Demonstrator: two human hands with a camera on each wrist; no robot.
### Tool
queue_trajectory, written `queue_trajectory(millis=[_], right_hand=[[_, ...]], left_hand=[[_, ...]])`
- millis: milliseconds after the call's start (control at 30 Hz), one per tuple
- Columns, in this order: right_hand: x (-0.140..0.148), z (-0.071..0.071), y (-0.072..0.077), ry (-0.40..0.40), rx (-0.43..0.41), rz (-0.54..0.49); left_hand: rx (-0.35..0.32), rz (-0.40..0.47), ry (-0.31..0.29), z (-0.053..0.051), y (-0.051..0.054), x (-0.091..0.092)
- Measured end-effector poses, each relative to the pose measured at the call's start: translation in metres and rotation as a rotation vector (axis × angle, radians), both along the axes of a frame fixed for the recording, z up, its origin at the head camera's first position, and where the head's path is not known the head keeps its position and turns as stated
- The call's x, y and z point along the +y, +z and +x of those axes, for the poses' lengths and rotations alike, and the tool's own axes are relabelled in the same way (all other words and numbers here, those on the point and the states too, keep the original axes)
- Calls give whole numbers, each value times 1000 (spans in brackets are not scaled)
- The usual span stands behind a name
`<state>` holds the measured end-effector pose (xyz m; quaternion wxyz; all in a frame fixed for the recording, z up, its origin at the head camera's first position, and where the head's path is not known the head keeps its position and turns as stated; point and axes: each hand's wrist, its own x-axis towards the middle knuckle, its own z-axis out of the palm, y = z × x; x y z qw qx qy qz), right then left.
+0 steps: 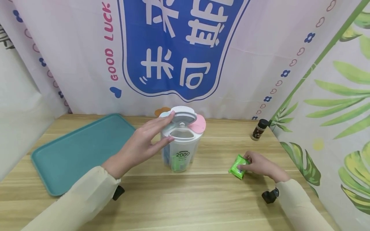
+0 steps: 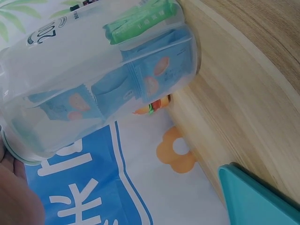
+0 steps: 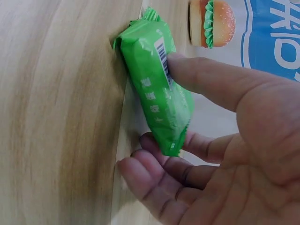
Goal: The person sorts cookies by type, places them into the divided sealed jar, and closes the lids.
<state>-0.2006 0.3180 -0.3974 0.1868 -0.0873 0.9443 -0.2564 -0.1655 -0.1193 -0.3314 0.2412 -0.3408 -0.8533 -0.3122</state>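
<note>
A clear storage canister (image 1: 180,154) marked 2000 stands upright on the table, its white flap lid (image 1: 182,110) raised over an opening. My left hand (image 1: 141,146) is at its top, fingers extended, the fingertips by the raised flap and the thumb at the front rim. In the left wrist view, a green packet (image 2: 140,21) and several blue packets (image 2: 164,65) show through the canister wall. To the right, my right hand (image 1: 261,166) pinches a small green snack packet (image 1: 238,166) between thumb and fingers, low over the table. A barcode shows on it in the right wrist view.
A teal tray (image 1: 78,154) lies on the left of the wooden table (image 1: 185,205). At the back right stands a small black-capped seasoning jar (image 1: 259,130). A printed curtain (image 1: 245,80) hangs behind the table, and a leaf-patterned cloth (image 1: 335,128) borders its right side.
</note>
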Motion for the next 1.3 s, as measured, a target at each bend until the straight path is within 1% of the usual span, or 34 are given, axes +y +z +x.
queue_trajectory(millis=[133,267,467,567,733,867,967,1067,1300], right_hand=[[0,1,0,-29,13,-54],[0,1,1,-42,64,-122],[-3,-2,-2,-11,118,-265],[-3,-3,-4,-8,164,-276],[-5,-3,-3,-35,229,-271],[-7,-5,-1,-56,261,-320],[-11,-5,4,-51,292,-380],[-20,-4,12,-35,332,-448],[-46,1,40,14,430,-607]], left_hand=[[1,0,-3,0,-1,0],[7,5,-6,-1,-1,0],[23,3,4,-1,-2,-3],[23,-2,10,-1,-2,-4],[19,-4,8,-1,-2,-4],[22,-4,4,-1,-2,-3],[14,-11,4,-1,-1,-2],[9,-16,5,-1,0,-1],[25,-12,1,-2,0,0]])
